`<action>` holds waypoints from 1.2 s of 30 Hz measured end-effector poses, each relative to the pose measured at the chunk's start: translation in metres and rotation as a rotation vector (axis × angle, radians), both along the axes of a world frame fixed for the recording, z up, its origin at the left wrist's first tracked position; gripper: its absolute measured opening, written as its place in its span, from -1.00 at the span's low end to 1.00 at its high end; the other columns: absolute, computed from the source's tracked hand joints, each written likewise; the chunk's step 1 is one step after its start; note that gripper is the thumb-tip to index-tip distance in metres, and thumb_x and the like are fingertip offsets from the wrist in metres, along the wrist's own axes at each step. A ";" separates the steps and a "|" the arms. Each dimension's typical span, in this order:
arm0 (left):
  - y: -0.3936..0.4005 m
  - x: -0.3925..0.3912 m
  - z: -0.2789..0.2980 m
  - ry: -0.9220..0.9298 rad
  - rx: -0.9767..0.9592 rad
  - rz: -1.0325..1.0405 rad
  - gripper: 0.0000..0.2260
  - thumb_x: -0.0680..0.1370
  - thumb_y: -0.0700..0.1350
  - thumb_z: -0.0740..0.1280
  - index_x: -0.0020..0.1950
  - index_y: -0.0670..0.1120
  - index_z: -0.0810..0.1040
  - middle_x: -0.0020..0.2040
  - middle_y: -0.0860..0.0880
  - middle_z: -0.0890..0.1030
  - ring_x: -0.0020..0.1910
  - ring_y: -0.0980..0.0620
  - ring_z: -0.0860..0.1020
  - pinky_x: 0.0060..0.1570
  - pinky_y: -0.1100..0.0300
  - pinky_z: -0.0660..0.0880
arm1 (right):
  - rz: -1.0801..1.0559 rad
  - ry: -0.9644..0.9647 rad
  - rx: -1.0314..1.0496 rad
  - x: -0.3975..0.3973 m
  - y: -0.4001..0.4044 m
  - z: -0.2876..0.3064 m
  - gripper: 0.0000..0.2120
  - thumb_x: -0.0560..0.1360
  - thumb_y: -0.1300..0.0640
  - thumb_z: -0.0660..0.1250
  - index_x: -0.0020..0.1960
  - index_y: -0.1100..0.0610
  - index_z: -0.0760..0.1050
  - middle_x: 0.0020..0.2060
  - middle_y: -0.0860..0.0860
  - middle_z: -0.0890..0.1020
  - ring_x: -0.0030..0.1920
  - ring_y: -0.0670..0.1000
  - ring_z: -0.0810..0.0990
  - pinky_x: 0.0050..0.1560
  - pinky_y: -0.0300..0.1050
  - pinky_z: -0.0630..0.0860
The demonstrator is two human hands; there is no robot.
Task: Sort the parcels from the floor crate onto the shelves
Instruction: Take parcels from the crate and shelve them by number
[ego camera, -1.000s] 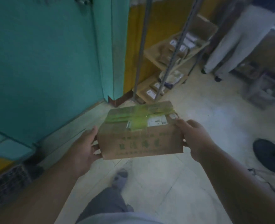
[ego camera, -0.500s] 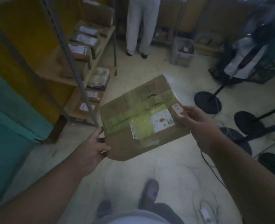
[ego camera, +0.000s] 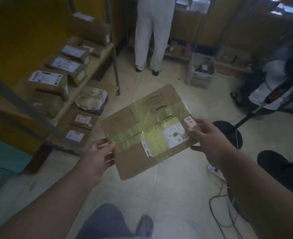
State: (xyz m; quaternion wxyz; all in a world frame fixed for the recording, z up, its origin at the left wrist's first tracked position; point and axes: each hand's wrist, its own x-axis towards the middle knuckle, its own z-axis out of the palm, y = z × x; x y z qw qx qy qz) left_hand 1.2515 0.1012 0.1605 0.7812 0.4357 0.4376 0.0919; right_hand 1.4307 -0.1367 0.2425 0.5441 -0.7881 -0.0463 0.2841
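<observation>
Standing at the far left is a metal shelf rack [ego camera: 70,104] against a yellow wall; brown parcels with white labels [ego camera: 46,80] are lying in a row on its upper board, and a parcel wrapped in shiny plastic [ego camera: 92,100] is sitting on the lower board with two small labelled boxes [ego camera: 82,119] just beside it; the left hand [ego camera: 99,156] is gripping the near left corner of the cardboard parcel [ego camera: 142,133], its thumb lying on top and its fingers curled under the edge; the parcel is being held in the air above the pale tiled floor [ego camera: 168,187], tilted, its top face turned to the camera; yellowish tape is crossing this face, a white label is sticking near the right side, and some handwriting is showing at the far edge, too blurred for reading; the right hand [ego camera: 209,135] is pinching the right corner, the thumb pressing beside a small red-framed sticker; behind the parcel a person in white trousers [ego camera: 152,35] is standing near a grey crate [ego camera: 200,71] on the floor; at the right, black round fan bases [ego camera: 278,168] and cables [ego camera: 218,209] are lying on the floor.
</observation>
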 end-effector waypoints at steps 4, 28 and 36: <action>0.034 0.040 -0.002 0.041 -0.004 -0.021 -0.69 0.64 -0.01 0.28 0.35 0.18 0.31 0.15 -0.14 0.62 0.01 -0.21 0.65 -0.06 -0.09 0.60 | 0.088 0.016 0.008 0.067 0.053 -0.015 -0.78 0.57 0.24 0.32 0.11 -0.04 0.61 -0.06 0.03 0.72 0.04 0.14 0.68 0.19 0.34 0.52; 0.064 0.477 -0.053 0.060 0.046 0.194 -0.58 0.52 -0.25 0.45 0.34 0.01 0.51 0.24 -0.04 0.61 0.16 -0.11 0.62 0.11 -0.08 0.61 | 0.406 -0.430 -0.251 0.552 0.176 -0.017 -0.73 0.53 0.20 0.39 0.14 -0.10 0.47 -0.18 -0.22 0.56 -0.22 -0.32 0.51 -0.38 -0.45 0.36; 0.113 0.469 -0.083 0.258 0.017 0.581 -0.66 0.48 -0.23 0.50 0.23 -0.08 0.55 0.14 -0.19 0.64 -0.02 -0.20 0.68 -0.08 -0.03 0.64 | 0.814 -0.544 -0.315 0.586 0.341 -0.072 -0.63 0.49 0.08 0.43 0.25 -0.04 0.43 0.08 -0.02 0.55 -0.08 -0.07 0.55 -0.32 -0.28 0.35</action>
